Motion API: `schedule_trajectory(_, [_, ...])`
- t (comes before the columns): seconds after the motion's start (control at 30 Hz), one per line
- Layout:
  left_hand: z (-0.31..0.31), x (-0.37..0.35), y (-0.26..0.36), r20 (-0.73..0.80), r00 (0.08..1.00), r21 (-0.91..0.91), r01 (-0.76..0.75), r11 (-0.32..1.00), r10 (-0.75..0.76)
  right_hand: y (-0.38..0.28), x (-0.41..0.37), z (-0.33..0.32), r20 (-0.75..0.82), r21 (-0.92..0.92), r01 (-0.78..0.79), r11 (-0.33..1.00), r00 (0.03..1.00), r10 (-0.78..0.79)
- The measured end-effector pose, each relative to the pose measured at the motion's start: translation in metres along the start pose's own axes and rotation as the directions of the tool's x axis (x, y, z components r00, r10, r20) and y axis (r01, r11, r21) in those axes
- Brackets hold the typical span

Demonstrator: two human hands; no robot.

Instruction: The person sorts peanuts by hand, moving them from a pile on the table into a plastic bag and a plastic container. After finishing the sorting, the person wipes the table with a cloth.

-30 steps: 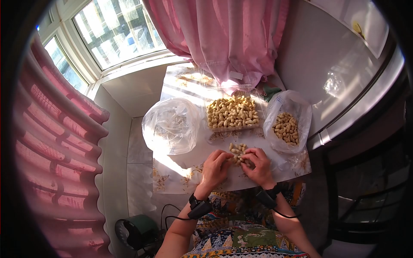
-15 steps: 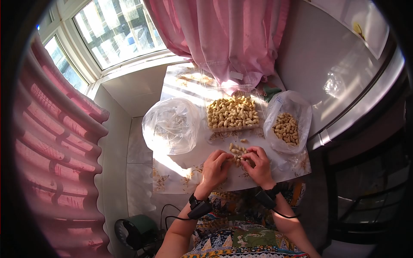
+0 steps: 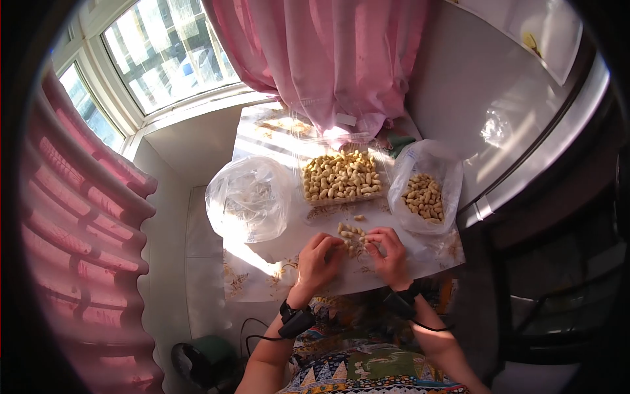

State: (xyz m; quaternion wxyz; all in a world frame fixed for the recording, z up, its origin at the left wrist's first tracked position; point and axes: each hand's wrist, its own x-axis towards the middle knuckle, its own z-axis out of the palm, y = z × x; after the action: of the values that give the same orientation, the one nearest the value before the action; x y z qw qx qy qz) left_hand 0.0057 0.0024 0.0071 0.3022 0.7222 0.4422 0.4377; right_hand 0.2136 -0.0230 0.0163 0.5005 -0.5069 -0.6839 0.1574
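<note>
A small pile of unshelled peanuts (image 3: 352, 231) lies on the patterned tablecloth (image 3: 308, 226) near its front edge. My left hand (image 3: 319, 261) is at the left of this pile, its fingers curled together; whether a peanut is between them is too small to tell. My right hand (image 3: 388, 255) touches the pile's right side with thumb and index finger pinched, apparently around a peanut. Behind the pile sits a clear plastic box (image 3: 348, 199) full of peanuts. To the right, an open plastic bag (image 3: 430, 157) holds more peanuts.
A bulky translucent bag (image 3: 249, 197) stands at the table's left. Pink curtains (image 3: 328, 59) hang behind the table and at far left, beside a window (image 3: 170, 52). A green round object (image 3: 213, 354) is on the floor at lower left.
The whole view has shifted slightly, so the table appears further left. My hands have moved a little apart, and my right fingers now reach the pile's right side.
</note>
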Motion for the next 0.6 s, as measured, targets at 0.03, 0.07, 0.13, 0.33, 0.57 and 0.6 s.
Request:
schedule_trajectory(0.03, [0.0, 0.001, -0.002, 0.005, 1.0, -0.002, 0.012, 1.0, -0.012, 0.0, 0.003, -0.003, -0.036, 0.002, 0.017, 1.0, 0.999, -0.017])
schedule_trajectory(0.07, [-0.001, 0.002, -0.002, 0.007, 1.0, -0.009, 0.002, 1.0, -0.002, -0.001, 0.008, -0.01, -0.042, -0.008, 0.021, 1.0, 0.999, -0.022])
schedule_trajectory(0.13, [-0.002, 0.001, 0.0, 0.009, 1.0, -0.007, 0.001, 1.0, -0.001, -0.004, 0.018, -0.029, -0.114, -0.029, -0.023, 0.999, 0.993, 0.02])
schedule_trajectory(0.33, [-0.003, 0.001, -0.002, 0.006, 1.0, 0.006, -0.026, 1.0, 0.026, 0.032, 0.041, -0.081, -0.274, -0.21, -0.057, 0.976, 0.962, -0.003])
schedule_trajectory(0.57, [-0.003, 0.0, 0.0, 0.015, 1.0, 0.029, -0.015, 0.999, 0.014, 0.014, 0.01, -0.047, -0.151, -0.16, -0.031, 0.987, 0.989, 0.006])
schedule_trajectory(0.6, [-0.003, 0.001, 0.0, 0.014, 1.0, 0.025, -0.016, 1.0, 0.016, 0.008, 0.005, -0.037, -0.04, -0.124, -0.02, 0.992, 0.999, 0.015])
